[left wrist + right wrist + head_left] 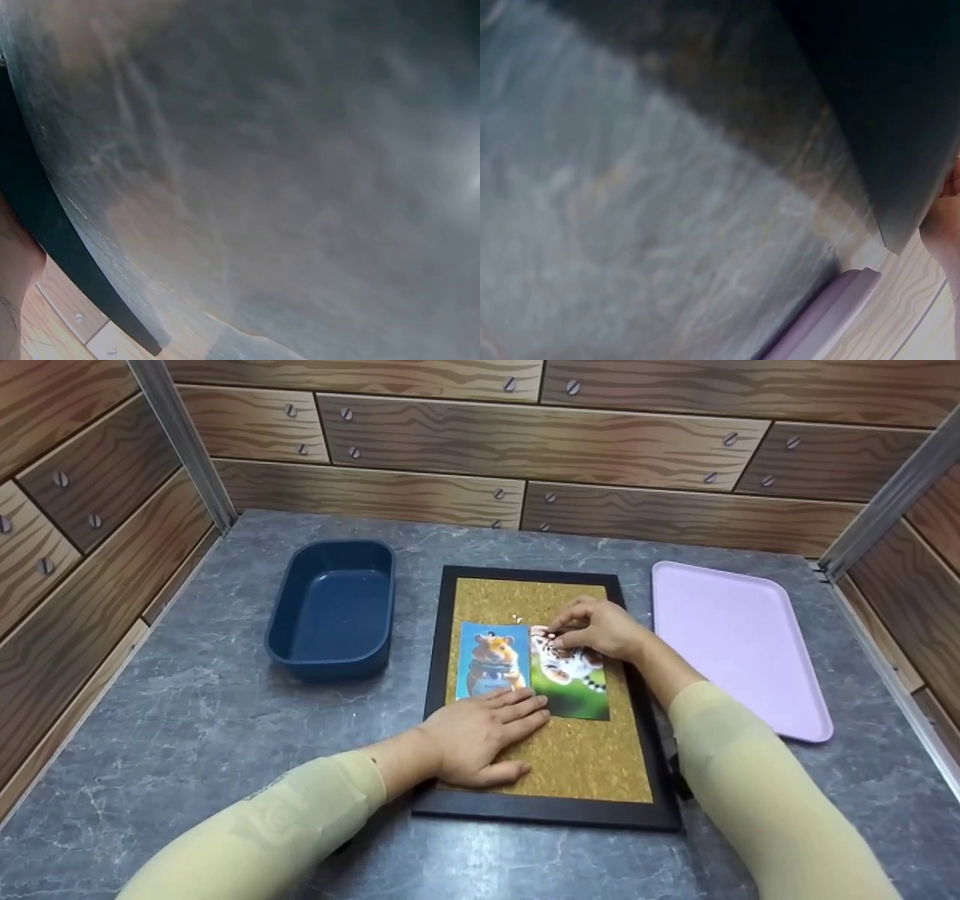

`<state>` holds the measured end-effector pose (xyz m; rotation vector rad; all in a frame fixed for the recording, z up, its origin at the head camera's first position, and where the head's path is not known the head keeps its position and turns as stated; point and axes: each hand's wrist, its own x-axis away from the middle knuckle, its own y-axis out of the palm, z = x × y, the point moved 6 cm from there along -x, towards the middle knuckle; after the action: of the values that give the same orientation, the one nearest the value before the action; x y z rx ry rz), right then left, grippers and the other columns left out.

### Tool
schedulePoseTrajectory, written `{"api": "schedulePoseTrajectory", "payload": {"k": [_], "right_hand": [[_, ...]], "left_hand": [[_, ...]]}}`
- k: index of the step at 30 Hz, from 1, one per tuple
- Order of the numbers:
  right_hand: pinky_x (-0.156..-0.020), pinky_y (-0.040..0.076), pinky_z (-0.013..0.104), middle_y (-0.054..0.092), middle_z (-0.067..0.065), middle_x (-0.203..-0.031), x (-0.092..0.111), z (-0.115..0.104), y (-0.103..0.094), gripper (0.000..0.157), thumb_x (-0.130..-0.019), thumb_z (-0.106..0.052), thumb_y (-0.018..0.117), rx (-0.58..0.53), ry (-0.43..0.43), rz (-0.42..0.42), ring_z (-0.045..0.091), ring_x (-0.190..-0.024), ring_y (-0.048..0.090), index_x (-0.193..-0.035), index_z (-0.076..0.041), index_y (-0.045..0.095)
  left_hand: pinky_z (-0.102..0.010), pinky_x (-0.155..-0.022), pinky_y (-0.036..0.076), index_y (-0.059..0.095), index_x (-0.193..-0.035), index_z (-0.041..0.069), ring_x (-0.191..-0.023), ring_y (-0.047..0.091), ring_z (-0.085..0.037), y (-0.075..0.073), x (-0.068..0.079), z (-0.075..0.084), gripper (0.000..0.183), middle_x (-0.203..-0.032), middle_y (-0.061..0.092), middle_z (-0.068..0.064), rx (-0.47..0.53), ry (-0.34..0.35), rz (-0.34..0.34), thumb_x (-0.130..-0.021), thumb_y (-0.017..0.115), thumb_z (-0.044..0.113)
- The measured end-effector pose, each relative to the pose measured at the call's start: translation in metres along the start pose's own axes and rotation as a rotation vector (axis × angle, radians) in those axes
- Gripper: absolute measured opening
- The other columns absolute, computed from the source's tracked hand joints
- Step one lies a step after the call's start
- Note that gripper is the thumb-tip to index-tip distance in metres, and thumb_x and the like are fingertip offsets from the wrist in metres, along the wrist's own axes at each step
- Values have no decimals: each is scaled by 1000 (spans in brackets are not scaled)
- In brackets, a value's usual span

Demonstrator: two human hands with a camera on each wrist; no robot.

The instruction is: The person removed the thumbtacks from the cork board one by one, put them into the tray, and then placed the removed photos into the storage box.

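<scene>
Left hand (487, 735) is resting straight-fingered on left card (491, 656) and right card (574, 697), mid-board (585, 765), while right hand (604, 630), fingers bent, grip indeterminable, is covering right card's far edge, uneven pressure risking skew.

Deep blue rectangular bin (330, 669) stood upright, left side of grey marbled tabletop (187, 742). Lilac tray (739, 649), low rim, rounded corners, lay flat at right, well apart from bin. Wood-plank-patterned walls (525, 442) with slotted screw heads enclosed back and sides; metal posts (184, 442) lined both rear corners.
</scene>
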<state>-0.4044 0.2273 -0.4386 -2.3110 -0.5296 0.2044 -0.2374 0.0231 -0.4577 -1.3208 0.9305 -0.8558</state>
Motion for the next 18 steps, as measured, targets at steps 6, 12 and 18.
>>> {"api": "schedulePoseTrajectory", "payload": {"k": [6, 12, 18], "right_hand": [[-112, 40, 43, 67, 14, -127, 1, 0, 0, 20, -89, -11, 86, -25, -5, 4, 32, -125, 58, -107, -5, 82], [-110, 42, 42, 65, 15, -128, 1, 0, 0, 15, -90, -9, 85, -56, 5, 8, 31, -125, 57, -103, -2, 81], [-113, 40, 43, 65, 16, -130, 0, 1, 0, 17, -90, -10, 85, -62, 9, -2, 32, -127, 57, -105, -1, 81]], "left_hand": [[-38, -131, 14, 30, -168, 6, -161, 22, -29, 0, -1, 0, 76, -173, 27, -12, -12, 3, -6, -111, 33, 57], [-38, -131, 14, 29, -168, 6, -161, 21, -29, 0, -1, -1, 76, -174, 26, -12, -15, -2, -9, -111, 33, 57], [-38, -131, 14, 29, -168, 6, -161, 21, -29, 1, -1, -1, 76, -174, 26, -12, -10, -4, -10, -111, 32, 57]]}}
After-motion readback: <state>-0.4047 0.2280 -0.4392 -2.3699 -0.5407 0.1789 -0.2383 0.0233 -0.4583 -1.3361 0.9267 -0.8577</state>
